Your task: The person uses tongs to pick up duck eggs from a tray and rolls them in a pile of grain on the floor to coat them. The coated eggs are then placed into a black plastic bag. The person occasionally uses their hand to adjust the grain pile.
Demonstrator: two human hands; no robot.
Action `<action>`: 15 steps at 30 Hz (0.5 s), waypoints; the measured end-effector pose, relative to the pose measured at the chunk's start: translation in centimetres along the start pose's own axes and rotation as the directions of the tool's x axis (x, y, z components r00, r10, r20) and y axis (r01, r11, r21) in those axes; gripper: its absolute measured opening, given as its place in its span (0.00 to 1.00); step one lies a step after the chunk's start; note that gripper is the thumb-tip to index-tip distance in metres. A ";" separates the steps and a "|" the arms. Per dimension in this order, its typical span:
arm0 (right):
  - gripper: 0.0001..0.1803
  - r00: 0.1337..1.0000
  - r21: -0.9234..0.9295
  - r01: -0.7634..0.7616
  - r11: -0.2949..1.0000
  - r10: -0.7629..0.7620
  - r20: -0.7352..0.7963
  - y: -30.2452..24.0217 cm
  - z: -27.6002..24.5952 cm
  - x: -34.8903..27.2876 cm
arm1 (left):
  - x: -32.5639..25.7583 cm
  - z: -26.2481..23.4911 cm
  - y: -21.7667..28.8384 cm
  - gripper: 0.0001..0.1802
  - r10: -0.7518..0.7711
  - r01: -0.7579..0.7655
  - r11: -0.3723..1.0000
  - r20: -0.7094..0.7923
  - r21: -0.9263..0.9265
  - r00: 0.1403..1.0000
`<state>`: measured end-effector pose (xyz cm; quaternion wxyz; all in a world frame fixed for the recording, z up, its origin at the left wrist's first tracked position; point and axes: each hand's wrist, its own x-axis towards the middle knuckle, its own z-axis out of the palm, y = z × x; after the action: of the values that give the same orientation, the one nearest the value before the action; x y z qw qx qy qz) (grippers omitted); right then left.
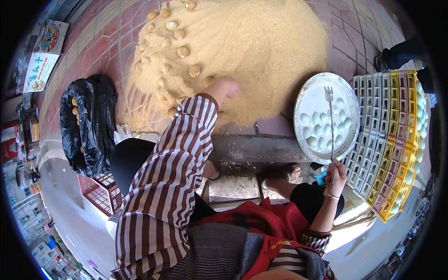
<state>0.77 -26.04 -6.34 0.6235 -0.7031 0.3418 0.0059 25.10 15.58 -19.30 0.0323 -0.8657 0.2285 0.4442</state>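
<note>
My right hand (337,177) is closed around the lower end of a long metal fork (332,121) with a twisted handle. The fork's tines lie over a round, pale-coated basin (298,135), which holds several bluish-white eggs (318,129) in whitish stuff. My left hand (226,87) reaches over a wide heap of tan, husk-like grains (266,51). Its fingers are blurred and turned away, so their grip is hidden. Several grain-coated eggs (183,51) lie along the heap's left side, close to that hand.
Stacked plastic egg crates (378,135) stand right of the basin, with pale eggs along their far side. On the left, a black plastic bag (88,126) with coated eggs sits on a reddish crate (103,193). A stone ledge (252,148) runs before my feet. Another person's shoe (380,61) shows at upper right.
</note>
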 end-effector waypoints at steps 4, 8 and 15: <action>0.14 0.999 0.022 0.026 0.999 -0.027 0.039 -0.3 -0.2 -0.2 | -2.4 -0.9 -4.7 0.16 0.040 -0.062 0.955 -0.081 -0.291 0.996; 0.13 1.000 0.037 0.026 0.999 -0.026 0.010 -0.3 0.1 0.0 | -1.6 0.4 -1.4 0.15 -0.193 0.072 0.945 -0.367 -0.318 0.910; 0.13 1.000 0.008 -0.014 1.000 0.014 -0.020 -0.7 0.8 0.1 | 1.9 3.9 5.2 0.17 -0.079 0.001 0.990 -0.556 -0.139 0.827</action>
<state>1.54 -25.41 -5.93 0.6227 -0.6982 0.3531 0.0018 20.89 11.26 -22.42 -0.0846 -0.9626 0.1798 0.1844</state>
